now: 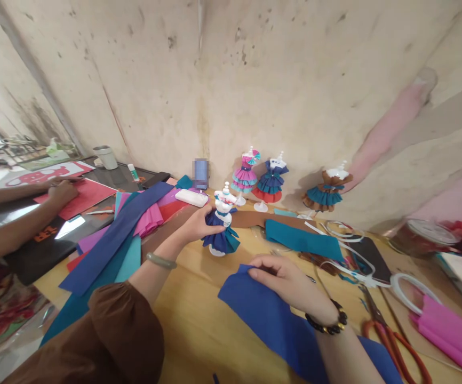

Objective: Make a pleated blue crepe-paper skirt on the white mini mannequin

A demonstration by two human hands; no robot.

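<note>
My left hand (pixel 199 223) is closed around the side of a small white mannequin (pixel 224 198), which stands upright on the table. The mannequin wears a pleated skirt (pixel 222 234) in navy and teal, with a little trim on its chest. Closer to me, my right hand (pixel 281 274) pinches the end of a long strip of blue crepe paper (pixel 263 309). That strip runs under my right wrist toward the lower right. Part of the right fingers is hidden behind the hand.
Three dressed mannequins (pixel 270 181) stand along the wall. Orange-handled scissors (pixel 387 336), a teal strip (pixel 303 240) and white cables (pixel 359 266) lie right. Coloured strips (pixel 114 234) are piled left, near a white case (pixel 191 198). Another person's hands (pixel 61 194) rest on red paper (pixel 89 197).
</note>
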